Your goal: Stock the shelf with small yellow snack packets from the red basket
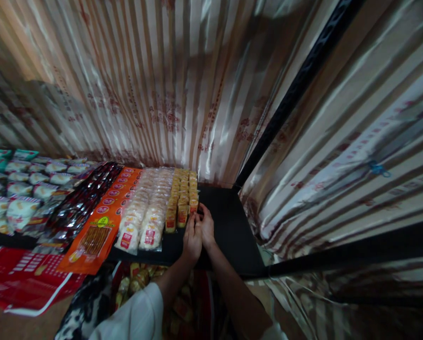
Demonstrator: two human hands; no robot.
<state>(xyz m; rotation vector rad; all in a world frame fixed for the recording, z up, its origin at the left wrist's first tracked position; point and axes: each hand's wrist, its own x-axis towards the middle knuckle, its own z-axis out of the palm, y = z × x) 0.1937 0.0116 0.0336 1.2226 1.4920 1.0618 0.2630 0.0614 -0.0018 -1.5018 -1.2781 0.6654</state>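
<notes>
We are looking along two forearms that are slanting forward and drawing close together, a loose white sleeve [137, 307] covering the left one. Below and left of the hands, golden wrapped packs [139, 278] are lying in shadow; farther left, a glossy red printed sheet [27, 278] is showing. The left hand [192, 240] and right hand [207, 227] are meeting side by side, fingers pointing forward, at the near end of the rightmost row of small yellow packs [193, 189]. They are touching there, but we are not able to tell whether they are gripping a pack or only pressing. Under them a smooth black shelf [229, 222] is stretching rightward. Left of the hands, we are seeing round, pale packs [150, 233] in crinkly clear film, a flat orange packet [94, 236], shiny dark packs [82, 203] and puffy white pouches [23, 210]. Beyond the hands, pleated, striped plastic sheeting [155, 85] is hanging, a black post [289, 99] slanting before it.
</notes>
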